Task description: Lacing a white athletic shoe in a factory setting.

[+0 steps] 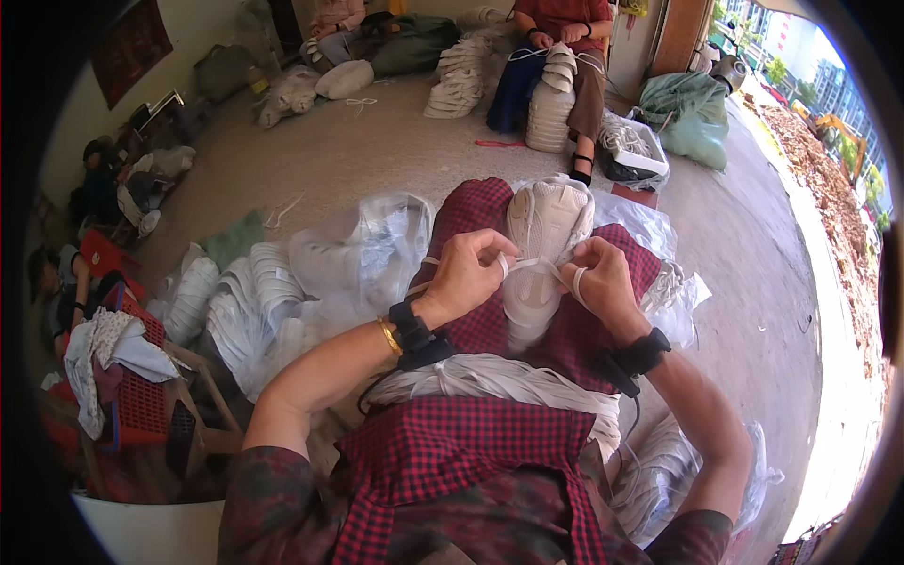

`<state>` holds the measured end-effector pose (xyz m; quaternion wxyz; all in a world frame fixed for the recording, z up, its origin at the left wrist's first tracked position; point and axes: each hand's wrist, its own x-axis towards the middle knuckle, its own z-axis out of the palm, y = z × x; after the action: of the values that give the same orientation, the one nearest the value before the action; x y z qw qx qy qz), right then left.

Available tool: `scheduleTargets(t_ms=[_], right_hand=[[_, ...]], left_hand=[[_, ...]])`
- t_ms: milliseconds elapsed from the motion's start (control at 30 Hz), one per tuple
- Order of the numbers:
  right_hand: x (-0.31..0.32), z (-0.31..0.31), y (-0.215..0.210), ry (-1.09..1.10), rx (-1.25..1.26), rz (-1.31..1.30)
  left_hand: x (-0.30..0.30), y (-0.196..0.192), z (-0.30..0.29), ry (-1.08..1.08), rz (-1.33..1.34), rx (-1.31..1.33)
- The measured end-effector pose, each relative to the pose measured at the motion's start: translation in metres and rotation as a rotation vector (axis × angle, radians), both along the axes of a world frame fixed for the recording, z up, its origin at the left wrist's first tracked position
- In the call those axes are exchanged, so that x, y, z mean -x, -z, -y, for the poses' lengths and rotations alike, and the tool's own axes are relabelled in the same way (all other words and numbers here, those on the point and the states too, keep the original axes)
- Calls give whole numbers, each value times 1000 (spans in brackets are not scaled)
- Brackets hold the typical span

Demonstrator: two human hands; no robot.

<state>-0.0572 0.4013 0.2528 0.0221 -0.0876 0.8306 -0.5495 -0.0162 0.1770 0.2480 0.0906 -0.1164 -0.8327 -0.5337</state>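
A white shoe upper [551, 212] lies lengthwise between my knees, over a red-and-black checked cloth [471, 212]. Across it runs a white shoelace [535, 263], stretched between my two hands. My left hand [469, 275] pinches one side of the lace at the shoe's left edge, with a loop about the fingertips. On the right edge, my right hand [603, 281] has its fingers closed on the other side of the lace, which loops round a finger. A bundle of white laces [480, 377] rests across my lap, below the shoe.
Stacked white uppers [250, 301] and clear plastic bags [363, 245] are at my left. More bagged uppers [664, 461] sit by my right elbow. A red plastic chair [137, 367] holds clothes. Ahead, a seated person [570, 38] works beside piled uppers [461, 75] and a lace box [636, 151].
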Motion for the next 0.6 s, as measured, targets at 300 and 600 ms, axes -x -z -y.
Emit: scheduleTargets(t_ms=[300, 600], right_hand=[[-7, 2, -8, -42, 53, 6], [-7, 0, -11, -56, 54, 17]], left_hand=[[-4, -4, -4, -65, -83, 35], [2, -1, -11, -67, -146, 28]])
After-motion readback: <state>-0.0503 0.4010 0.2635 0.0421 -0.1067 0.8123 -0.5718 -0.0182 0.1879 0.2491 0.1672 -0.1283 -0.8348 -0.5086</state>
